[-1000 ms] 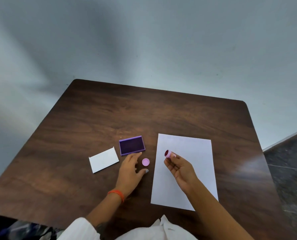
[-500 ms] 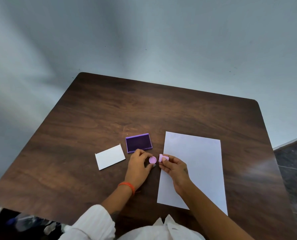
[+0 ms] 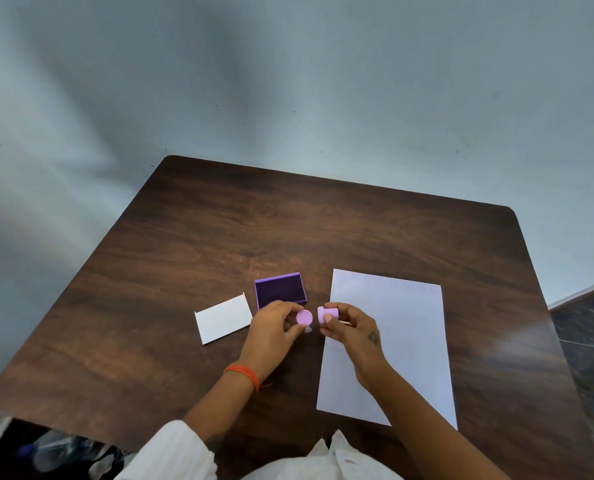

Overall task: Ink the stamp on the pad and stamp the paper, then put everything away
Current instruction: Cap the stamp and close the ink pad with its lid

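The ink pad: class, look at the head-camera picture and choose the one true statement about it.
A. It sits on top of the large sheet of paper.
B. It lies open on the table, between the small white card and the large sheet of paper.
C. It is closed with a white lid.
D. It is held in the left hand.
B. The ink pad lies open on the table, its dark surface showing, with the small white card to its left and the large sheet of paper to its right.

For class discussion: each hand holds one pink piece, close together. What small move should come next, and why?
Probably press the cap in the left hand onto the stamp in the right hand: the two sit a small gap apart, the stamp's end turned toward the cap.
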A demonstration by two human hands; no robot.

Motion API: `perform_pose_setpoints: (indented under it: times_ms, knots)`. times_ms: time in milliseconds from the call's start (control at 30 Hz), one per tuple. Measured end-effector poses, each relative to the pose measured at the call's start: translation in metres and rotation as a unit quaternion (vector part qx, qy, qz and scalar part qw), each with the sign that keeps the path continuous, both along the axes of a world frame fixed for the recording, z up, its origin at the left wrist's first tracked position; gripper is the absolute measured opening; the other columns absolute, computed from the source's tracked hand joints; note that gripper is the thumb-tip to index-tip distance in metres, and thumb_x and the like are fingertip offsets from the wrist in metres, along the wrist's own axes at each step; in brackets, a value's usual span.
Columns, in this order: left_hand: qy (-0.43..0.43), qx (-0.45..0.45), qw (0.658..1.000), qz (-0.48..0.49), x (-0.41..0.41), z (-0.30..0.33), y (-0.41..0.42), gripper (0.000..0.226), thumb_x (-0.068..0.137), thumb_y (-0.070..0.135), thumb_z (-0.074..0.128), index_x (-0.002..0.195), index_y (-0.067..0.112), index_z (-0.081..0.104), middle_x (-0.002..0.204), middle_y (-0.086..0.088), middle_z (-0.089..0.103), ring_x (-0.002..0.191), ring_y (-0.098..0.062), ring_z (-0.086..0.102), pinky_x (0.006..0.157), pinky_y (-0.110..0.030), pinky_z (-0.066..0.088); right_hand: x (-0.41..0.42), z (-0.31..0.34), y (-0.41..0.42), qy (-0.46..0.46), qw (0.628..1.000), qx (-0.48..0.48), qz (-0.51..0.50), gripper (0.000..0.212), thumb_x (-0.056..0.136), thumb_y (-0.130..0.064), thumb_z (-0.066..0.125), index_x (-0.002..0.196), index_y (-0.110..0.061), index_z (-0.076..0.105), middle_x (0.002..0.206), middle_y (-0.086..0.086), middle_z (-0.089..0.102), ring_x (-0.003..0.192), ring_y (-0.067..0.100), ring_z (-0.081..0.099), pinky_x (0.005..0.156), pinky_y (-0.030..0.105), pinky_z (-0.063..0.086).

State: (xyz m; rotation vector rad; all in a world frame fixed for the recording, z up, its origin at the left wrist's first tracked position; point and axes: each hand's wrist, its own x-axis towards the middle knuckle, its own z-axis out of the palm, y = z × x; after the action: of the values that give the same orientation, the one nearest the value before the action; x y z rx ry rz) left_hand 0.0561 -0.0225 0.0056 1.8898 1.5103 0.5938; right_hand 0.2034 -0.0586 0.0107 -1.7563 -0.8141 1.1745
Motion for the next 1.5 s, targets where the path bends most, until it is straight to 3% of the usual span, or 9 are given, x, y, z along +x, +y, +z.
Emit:
perform_pose_setpoints:
  times_ms: [167, 467, 1000, 1167, 1300, 1400, 1500]
  knots:
    - [0.004, 0.013, 1.000, -0.012, 0.001, 0.007, -0.002, 0.029, 0.079, 0.025, 0.069, 0.106, 0.018, 0.064, 0.108, -0.004, 0.069, 0.091, -0.007, 0.056, 0.086, -0.017, 0.040, -0.003, 0.005, 0.000, -0.030, 0.998, 0.033, 0.043, 0.024, 0.078, -0.030, 0.070, 0.100, -0.023, 0.063, 0.100, -0.002, 0.066, 0.086, 0.012, 0.062, 0.074, 0.016, 0.050]
    - [-0.023, 0.010, 1.000, -0.005, 0.003, 0.019, -0.006, 0.028, 0.075, 0.024, 0.072, 0.102, 0.019, 0.065, 0.102, -0.003, 0.069, 0.083, -0.005, 0.054, 0.075, -0.003, 0.034, -0.001, 0.011, -0.003, -0.037, 0.995, 0.054, 0.073, 0.030, 0.079, -0.027, 0.069, 0.106, -0.014, 0.064, 0.107, 0.007, 0.068, 0.095, 0.019, 0.063, 0.086, 0.031, 0.053]
    - [-0.009, -0.004, 1.000, -0.027, 0.005, 0.031, -0.005, 0.027, 0.074, 0.027, 0.074, 0.098, 0.015, 0.068, 0.098, -0.005, 0.070, 0.078, -0.006, 0.055, 0.072, -0.005, 0.037, 0.010, 0.012, 0.000, -0.016, 0.988, 0.045, 0.143, 0.022, 0.078, -0.029, 0.070, 0.098, -0.018, 0.068, 0.095, 0.001, 0.071, 0.089, 0.018, 0.065, 0.075, 0.019, 0.053]
    - [-0.008, 0.005, 0.999, -0.036, 0.003, 0.034, -0.004, 0.025, 0.075, 0.029, 0.072, 0.096, 0.016, 0.068, 0.096, -0.004, 0.070, 0.078, -0.006, 0.055, 0.071, -0.003, 0.036, 0.009, 0.010, 0.001, 0.026, 0.991, 0.022, 0.132, 0.021, 0.081, -0.028, 0.067, 0.096, -0.014, 0.069, 0.096, 0.011, 0.072, 0.086, 0.023, 0.069, 0.082, 0.030, 0.058]
    - [-0.010, 0.006, 0.999, -0.043, 0.000, 0.034, -0.005, 0.026, 0.075, 0.030, 0.072, 0.096, 0.016, 0.068, 0.096, -0.004, 0.071, 0.077, -0.004, 0.055, 0.070, -0.003, 0.036, 0.007, 0.015, 0.001, 0.056, 0.990, 0.001, 0.127, 0.025, 0.082, -0.034, 0.063, 0.095, -0.014, 0.068, 0.093, 0.008, 0.072, 0.079, 0.019, 0.071, 0.072, 0.021, 0.058]
    - [-0.011, 0.007, 0.999, -0.039, -0.003, 0.034, -0.005, 0.027, 0.074, 0.030, 0.073, 0.097, 0.017, 0.068, 0.096, -0.003, 0.071, 0.075, -0.002, 0.054, 0.068, -0.002, 0.037, 0.010, 0.017, -0.001, 0.060, 0.989, 0.024, 0.131, 0.030, 0.079, -0.030, 0.069, 0.106, -0.018, 0.063, 0.101, 0.002, 0.069, 0.091, 0.020, 0.068, 0.081, 0.026, 0.057]
    - [-0.006, 0.009, 0.999, -0.040, -0.002, 0.034, -0.005, 0.027, 0.073, 0.030, 0.074, 0.096, 0.017, 0.068, 0.096, -0.003, 0.071, 0.074, -0.001, 0.053, 0.068, -0.001, 0.035, 0.011, 0.016, -0.002, 0.043, 0.989, 0.040, 0.139, 0.025, 0.079, -0.025, 0.069, 0.102, -0.017, 0.066, 0.100, 0.005, 0.070, 0.093, 0.022, 0.066, 0.085, 0.028, 0.054]
